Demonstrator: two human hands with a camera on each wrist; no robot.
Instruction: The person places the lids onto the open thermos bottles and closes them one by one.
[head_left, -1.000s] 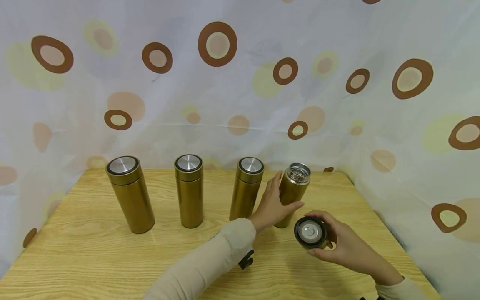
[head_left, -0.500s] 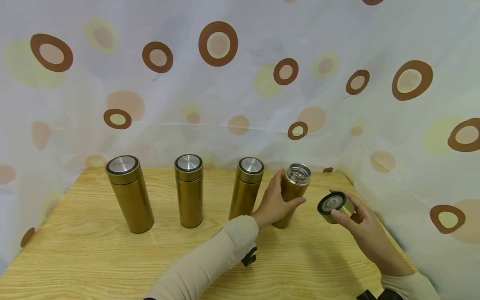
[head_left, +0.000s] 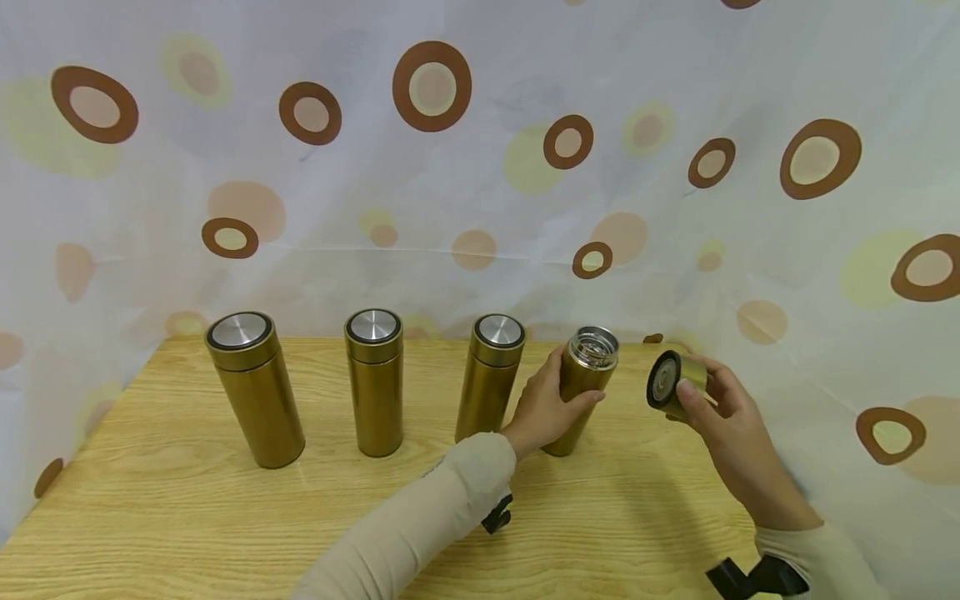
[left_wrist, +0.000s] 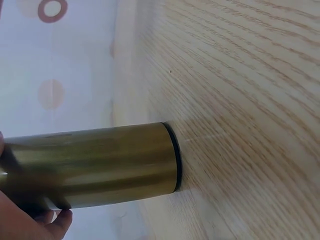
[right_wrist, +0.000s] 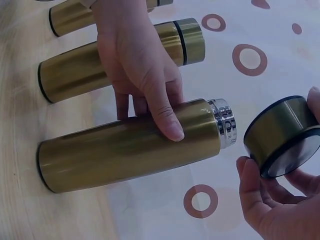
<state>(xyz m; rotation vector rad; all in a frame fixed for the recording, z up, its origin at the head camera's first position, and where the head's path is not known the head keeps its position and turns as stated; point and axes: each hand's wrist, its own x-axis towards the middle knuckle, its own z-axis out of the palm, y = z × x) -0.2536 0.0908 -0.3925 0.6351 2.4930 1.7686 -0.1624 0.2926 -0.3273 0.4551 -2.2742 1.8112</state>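
A gold thermos bottle [head_left: 587, 379] stands upright at the right of the row, its steel threaded mouth uncovered. My left hand [head_left: 551, 404] grips its upper body, thumb across the near side and fingers behind. Its black-edged base [left_wrist: 177, 157] meets the wood in the left wrist view. To the right and clear of the table, my right hand [head_left: 731, 425] pinches the gold lid [head_left: 677, 383], tilted so its grey, black-rimmed underside faces left. In the right wrist view the lid [right_wrist: 280, 127] is near the bottle's mouth [right_wrist: 225, 122], apart from it.
Three more gold thermos bottles with silver-topped lids stand in a row to the left: one [head_left: 491, 379] right beside my left hand, another [head_left: 375, 383] mid-table, a third [head_left: 257, 392] farther left. A patterned curtain [head_left: 480, 192] hangs behind the wooden table [head_left: 187, 533] and along its right side.
My right hand has carried the lid up and to the right, away from the bottle, turning its underside from facing me toward the left. The left hand keeps its grip on the bottle.
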